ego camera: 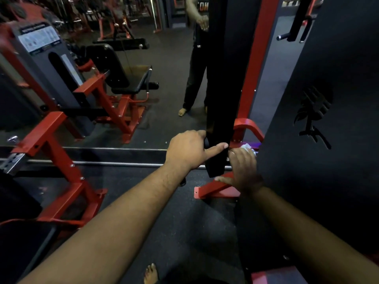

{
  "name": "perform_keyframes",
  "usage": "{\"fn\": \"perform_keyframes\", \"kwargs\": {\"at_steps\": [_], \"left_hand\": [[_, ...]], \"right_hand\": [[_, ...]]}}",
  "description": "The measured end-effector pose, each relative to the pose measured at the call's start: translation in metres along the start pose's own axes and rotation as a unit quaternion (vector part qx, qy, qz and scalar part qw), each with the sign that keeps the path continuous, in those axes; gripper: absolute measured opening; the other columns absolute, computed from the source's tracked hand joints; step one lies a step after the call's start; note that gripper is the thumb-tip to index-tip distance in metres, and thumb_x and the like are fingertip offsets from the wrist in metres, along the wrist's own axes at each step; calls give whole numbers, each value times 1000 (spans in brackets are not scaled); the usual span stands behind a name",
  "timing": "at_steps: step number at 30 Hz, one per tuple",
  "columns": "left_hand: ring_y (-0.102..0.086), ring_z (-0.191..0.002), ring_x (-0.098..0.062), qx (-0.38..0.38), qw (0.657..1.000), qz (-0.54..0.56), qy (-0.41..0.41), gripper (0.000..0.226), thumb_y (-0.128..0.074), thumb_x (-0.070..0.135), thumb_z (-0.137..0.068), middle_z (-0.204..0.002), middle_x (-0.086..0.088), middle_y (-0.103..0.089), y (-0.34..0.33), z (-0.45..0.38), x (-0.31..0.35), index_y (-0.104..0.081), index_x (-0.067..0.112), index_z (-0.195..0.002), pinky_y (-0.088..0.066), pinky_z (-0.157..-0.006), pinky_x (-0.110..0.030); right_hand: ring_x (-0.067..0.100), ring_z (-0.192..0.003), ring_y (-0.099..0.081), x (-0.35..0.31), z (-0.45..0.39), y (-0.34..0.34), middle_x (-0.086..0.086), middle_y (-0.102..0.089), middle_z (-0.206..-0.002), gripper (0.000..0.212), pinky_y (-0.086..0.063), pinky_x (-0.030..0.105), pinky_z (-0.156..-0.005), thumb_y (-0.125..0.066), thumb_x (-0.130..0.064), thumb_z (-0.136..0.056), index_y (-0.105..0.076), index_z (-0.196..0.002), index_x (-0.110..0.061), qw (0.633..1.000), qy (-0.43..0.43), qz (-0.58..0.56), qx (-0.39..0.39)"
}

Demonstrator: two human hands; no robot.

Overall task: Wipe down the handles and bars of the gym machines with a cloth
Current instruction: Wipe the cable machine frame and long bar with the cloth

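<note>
Fingers of the left hand (189, 149) curl around the black upright bar (218, 128); the right hand (243, 168) presses a pale cloth (249, 149) just beside it. Red frame (249, 128), far handles (284, 36) and the seat machine (114, 78) seemingly remain unwiped.

At frame centre, the left hand (187, 149) grips a black pad (219, 99); beside it, the right hand (243, 169) presses a pale cloth (248, 148) against the red bar (249, 128).
</note>
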State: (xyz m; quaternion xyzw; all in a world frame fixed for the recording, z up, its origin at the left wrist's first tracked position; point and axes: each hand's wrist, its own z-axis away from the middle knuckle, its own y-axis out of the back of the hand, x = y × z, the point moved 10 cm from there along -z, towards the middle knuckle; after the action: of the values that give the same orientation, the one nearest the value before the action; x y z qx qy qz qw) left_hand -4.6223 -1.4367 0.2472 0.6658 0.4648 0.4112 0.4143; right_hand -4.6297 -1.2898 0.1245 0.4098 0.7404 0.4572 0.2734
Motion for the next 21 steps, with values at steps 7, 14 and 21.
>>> {"fn": "perform_keyframes", "kwargs": {"at_steps": [7, 14, 21], "left_hand": [[-65, -75, -23, 10, 1000, 0, -6, 75, -31, 98, -77, -72, 5, -61, -3, -6, -4, -54, 27, -75, -44, -56, -34], [-62, -69, -20, 16, 1000, -3, -9, 72, -30, 98, -77, -70, 8, -59, -5, -5, -3, -49, 29, -73, -40, -54, -32], [-66, -74, -28, 11, 1000, -10, 1, 75, -35, 95, -79, -70, 1, -62, -3, -10, -6, -55, 23, -75, -50, -58, -36]], "right_hand": [[34, -99, -67, 5, -45, 17, 13, -71, -107, 87, -47, 37, -78, -82, -73, -65, -67, -120, -8, 980, 6, -37, -196], [38, -130, -46, -10, 15, -14, 23, -50, -138, 96, -28, 58, -117, -66, -69, -72, -48, -134, 2, 998, 24, 38, -33], [33, -107, -65, 11, -50, -16, 10, -69, -117, 97, -53, 43, -89, -81, -76, -59, -65, -128, -10, 965, 3, 4, -261]]}}
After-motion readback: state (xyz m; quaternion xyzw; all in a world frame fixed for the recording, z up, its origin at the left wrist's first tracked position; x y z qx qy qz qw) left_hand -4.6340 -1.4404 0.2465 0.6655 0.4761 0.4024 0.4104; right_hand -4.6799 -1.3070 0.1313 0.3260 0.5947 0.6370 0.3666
